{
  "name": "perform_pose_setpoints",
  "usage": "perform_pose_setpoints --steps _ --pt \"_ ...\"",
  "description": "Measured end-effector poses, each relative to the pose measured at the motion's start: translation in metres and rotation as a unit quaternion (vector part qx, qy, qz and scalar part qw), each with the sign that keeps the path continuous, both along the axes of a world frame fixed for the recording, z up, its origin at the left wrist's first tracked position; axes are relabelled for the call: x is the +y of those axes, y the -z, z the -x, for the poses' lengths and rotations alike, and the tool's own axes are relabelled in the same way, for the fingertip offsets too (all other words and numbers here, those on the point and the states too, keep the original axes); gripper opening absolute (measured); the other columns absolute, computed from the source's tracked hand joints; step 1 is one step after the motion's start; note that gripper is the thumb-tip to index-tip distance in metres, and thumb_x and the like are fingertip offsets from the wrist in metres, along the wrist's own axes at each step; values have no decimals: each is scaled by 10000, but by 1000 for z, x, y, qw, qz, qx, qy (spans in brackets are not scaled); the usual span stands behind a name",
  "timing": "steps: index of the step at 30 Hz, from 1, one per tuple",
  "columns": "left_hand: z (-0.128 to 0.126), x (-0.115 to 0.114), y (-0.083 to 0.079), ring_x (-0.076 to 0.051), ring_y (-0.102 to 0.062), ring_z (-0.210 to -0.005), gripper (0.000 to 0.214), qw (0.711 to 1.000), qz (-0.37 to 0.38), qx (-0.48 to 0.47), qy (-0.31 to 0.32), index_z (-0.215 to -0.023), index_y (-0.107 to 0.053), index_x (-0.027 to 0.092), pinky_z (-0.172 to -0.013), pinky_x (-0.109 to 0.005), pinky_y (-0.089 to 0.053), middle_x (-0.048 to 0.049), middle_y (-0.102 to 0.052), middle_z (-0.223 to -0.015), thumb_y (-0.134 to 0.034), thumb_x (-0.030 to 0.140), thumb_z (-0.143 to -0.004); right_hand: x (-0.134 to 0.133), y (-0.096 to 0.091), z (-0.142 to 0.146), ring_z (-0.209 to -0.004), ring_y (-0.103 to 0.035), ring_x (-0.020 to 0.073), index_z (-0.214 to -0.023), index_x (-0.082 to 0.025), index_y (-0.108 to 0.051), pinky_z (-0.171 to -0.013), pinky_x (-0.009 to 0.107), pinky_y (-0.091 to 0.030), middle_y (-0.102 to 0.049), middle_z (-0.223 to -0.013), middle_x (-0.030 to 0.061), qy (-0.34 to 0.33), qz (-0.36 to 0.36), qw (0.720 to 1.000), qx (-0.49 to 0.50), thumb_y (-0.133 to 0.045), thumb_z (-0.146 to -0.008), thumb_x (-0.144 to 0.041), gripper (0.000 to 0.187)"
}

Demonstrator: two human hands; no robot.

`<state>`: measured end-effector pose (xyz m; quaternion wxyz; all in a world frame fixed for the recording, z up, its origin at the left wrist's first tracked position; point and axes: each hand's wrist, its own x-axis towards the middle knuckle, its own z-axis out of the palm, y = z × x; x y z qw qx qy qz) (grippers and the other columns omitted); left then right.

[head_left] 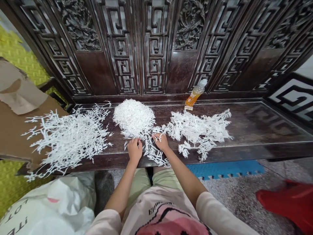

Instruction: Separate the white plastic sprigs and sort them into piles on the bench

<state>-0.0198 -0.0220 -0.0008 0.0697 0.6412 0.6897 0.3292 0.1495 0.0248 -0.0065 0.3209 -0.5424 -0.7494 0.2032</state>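
Note:
I sit facing a dark carved wooden bench (256, 130). A white plastic branching frame (153, 151) lies on the seat between my hands. My left hand (134, 149) is closed, pinching its left side. My right hand (160, 141) is closed on its upper right part. Behind them is a round heap of small white pieces (133, 117). A spread of bare white frames (68, 140) lies to the left. Another pile of white frames (200, 129) lies to the right.
A bottle of orange drink (195, 95) leans against the carved backrest. Cardboard (14, 130) sticks out past the bench's left end. A white printed bag (53, 205) sits on the floor at my left, a blue foam mat (225, 169) under the bench, a red object (290, 202) at right.

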Motion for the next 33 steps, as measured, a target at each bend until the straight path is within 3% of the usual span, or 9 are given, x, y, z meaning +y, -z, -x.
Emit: perform_pose_setpoints --steps 6,17,22,28,33 --pt "-11 1 -5 -187 -518 -798 216 997 -32 7 76 -947 -558 185 -740 -320 -352 -53 -590 -811 -427 225 -780 2 3 -2 -814 -566 165 -781 -214 -640 -759 276 -321 -660 -834 19 -47 -20 999 -10 -362 -857 -398 342" --pt "-21 29 1 -165 -506 -740 369 995 -31 -19 96 -1143 -482 200 -709 -310 -390 -35 -538 -763 -438 332 -802 4 6 -2 -781 -546 153 -758 -202 -621 -730 279 -303 -644 -788 23 -61 -31 997 -35 -359 -864 -380 334" --pt "-20 24 1 -177 -503 -811 247 992 -29 3 125 -951 -581 220 -749 -321 -382 -45 -547 -829 -426 349 -809 3 3 -2 -749 -537 157 -707 -191 -612 -724 286 -309 -622 -718 32 -61 -24 997 -34 -366 -853 -399 354" --pt "-21 20 -2 -195 -482 -844 359 990 -28 46 132 -1118 -492 209 -751 -334 -376 -67 -529 -891 -442 359 -796 2 -4 -1 -687 -543 159 -759 -214 -627 -723 292 -367 -608 -678 28 -29 38 991 123 -328 -847 -452 392" --pt "-25 15 -4 -198 -458 -882 279 977 -42 114 173 -1016 -556 239 -773 -342 -352 -62 -506 -933 -445 369 -796 6 -9 -7 -664 -554 150 -767 -194 -613 -706 287 -410 -610 -655 25 -10 157 935 317 -364 -796 -531 420"
